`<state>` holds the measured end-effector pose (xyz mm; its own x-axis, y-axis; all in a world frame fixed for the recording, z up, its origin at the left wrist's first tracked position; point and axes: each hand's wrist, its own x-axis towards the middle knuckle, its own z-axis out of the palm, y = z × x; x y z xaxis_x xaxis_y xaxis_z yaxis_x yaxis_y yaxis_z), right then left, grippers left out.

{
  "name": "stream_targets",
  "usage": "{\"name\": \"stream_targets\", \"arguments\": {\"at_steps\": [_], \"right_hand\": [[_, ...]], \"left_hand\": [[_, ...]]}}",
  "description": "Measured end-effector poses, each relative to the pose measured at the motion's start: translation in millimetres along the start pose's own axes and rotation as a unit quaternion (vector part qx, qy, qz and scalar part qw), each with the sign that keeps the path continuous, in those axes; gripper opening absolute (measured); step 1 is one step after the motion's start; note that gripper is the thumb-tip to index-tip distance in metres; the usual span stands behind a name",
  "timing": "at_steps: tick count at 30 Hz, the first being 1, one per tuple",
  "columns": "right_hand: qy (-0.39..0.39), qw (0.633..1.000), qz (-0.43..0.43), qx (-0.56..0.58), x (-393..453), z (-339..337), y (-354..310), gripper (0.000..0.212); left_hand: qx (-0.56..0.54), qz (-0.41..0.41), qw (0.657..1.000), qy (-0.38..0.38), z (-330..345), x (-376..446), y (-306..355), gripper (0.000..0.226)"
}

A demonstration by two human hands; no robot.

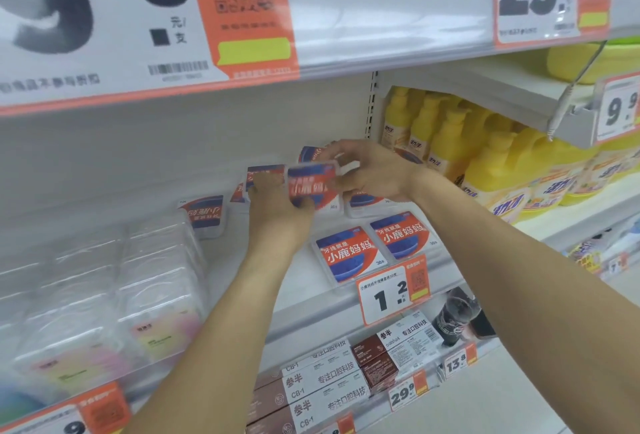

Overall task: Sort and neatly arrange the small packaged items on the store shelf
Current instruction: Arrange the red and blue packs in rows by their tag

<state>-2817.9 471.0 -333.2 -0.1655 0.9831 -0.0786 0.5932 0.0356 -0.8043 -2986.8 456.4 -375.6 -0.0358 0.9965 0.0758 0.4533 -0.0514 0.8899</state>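
Floss pack (311,184) pinched between fingers of left hand (277,205) and right hand (374,170); judgement: square it label-up, set behind front packs (349,253) below fingers.

You face white store shelving (346,305) under bright, even light. Orange-edged price tags (391,295) line the shelf fronts. To your right, yellow bottles (485,170) crowd a neighbouring shelf, with pale floor (512,395) below.
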Motion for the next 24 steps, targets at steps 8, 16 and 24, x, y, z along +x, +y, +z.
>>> {"name": "stream_targets", "arguments": {"at_steps": [8,16,24], "right_hand": [[0.089,0.957,0.020,-0.274,9.8,-3.7,21.7,0.040],[0.039,0.946,0.092,-0.309,-13.4,-24.7,36.8,0.042],[-0.012,0.949,0.146,-0.280,-34.6,-28.2,24.5,0.064]], "left_hand": [[0.197,0.051,0.973,-0.110,4.4,-9.6,-0.5,0.065],[0.289,0.087,0.940,-0.159,9.5,-15.7,6.0,0.044],[0.287,0.122,0.934,-0.175,5.3,-25.3,2.3,0.045]]}}
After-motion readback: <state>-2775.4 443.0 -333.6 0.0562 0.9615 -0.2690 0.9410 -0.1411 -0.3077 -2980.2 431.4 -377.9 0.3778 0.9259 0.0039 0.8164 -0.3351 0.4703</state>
